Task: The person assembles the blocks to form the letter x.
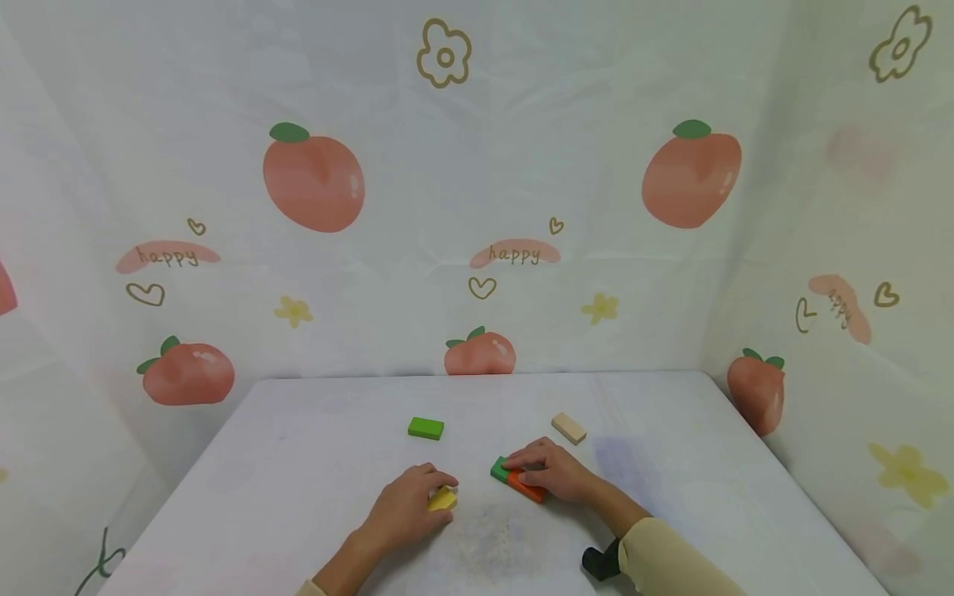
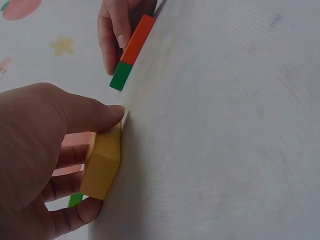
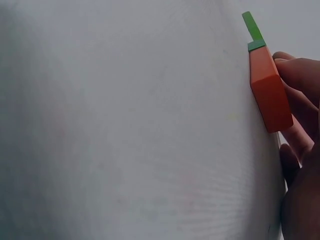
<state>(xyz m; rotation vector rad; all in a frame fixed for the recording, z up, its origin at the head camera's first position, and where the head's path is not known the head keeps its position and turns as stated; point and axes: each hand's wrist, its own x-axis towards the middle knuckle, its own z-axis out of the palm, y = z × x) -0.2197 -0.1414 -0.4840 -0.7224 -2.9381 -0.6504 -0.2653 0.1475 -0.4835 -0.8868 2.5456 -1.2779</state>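
Note:
My left hand (image 1: pixel 408 507) holds a small yellow block (image 2: pixel 102 162) low over the white table, the thumb at one end and a finger at the other. My right hand (image 1: pixel 555 472) rests at an orange block (image 3: pixel 271 95), its fingertips touching the block from above and from the far side. A dark green block (image 2: pixel 121 76) lies end to end with the orange one, in one line. In the head view, a fingertip reaches over the green part. The right hand's far fingertips are partly hidden.
Farther back on the white table (image 1: pixel 320 447) lie a light green block (image 1: pixel 426 428) and a plain wooden block (image 1: pixel 569 428). A black object (image 1: pixel 599 563) is by the right sleeve. A cloth with printed fruit (image 1: pixel 315 184) hangs behind the table.

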